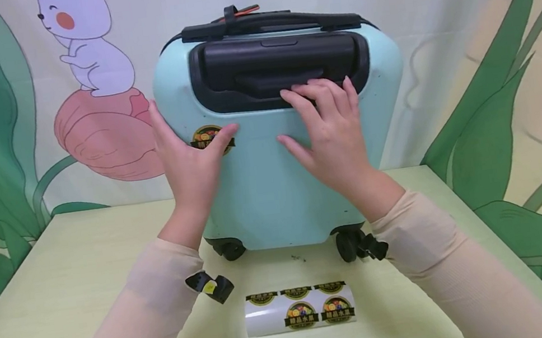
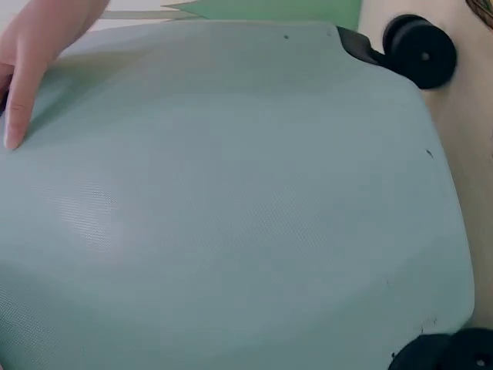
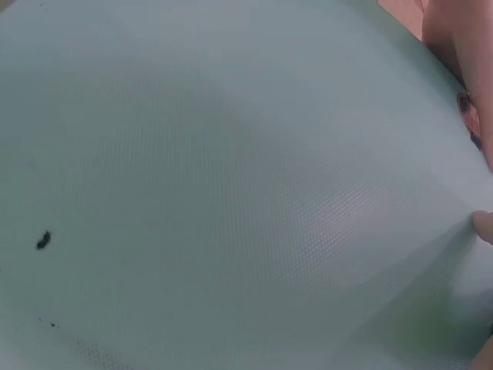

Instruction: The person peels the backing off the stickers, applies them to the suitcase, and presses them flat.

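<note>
My pale turquoise suitcase (image 1: 274, 191) stands upright on its black wheels (image 1: 230, 250) on the surface (image 1: 110, 267). My left hand (image 1: 192, 170) is spread wide at its left edge, the thumb covering part of a round fruit sticker (image 1: 203, 134). My right hand (image 1: 335, 135), fingers apart and lightly bent around nothing, has its fingertips at the lower rim of the black handle recess (image 1: 237, 100). A curved sheet of matching stickers (image 1: 264, 323) (two whole ones face me) lies in front.
</note>
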A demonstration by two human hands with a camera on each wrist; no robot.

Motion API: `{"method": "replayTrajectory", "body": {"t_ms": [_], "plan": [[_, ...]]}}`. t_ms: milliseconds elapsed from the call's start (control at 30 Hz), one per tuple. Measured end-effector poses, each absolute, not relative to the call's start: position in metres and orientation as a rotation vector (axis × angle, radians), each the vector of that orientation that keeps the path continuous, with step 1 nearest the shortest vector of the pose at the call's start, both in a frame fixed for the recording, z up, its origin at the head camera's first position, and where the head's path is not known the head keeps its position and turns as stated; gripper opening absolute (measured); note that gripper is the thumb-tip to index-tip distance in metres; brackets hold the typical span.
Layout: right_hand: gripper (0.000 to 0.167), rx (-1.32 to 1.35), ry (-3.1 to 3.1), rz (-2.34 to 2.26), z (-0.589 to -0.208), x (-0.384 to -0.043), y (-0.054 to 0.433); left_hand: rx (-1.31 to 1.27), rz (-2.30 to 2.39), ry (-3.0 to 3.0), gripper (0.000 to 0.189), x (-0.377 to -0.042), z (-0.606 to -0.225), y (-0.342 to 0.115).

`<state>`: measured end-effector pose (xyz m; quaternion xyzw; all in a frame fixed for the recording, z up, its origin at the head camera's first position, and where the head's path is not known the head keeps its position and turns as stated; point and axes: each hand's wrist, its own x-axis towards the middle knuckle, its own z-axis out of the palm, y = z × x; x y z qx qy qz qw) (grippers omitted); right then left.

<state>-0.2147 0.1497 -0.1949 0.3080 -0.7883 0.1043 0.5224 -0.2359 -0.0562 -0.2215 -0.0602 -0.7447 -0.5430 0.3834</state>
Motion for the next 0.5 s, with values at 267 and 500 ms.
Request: {"method": "replayTrajectory", "body": {"t_ms": [267, 500], "plan": [[0.052, 0.737, -1.894, 0.249, -0.1946, -0.2141, 0.1483, -0.187, -1.389, -1.856, 0.100, -0.2345, -0.2215, -0.0575], [0.052, 0.733, -1.888, 0.255, -0.1944, -0.2143, 0.1487, -0.268, -1.394, -1.789, 0.079, -0.2361, -0.2247, -0.0606]]}}
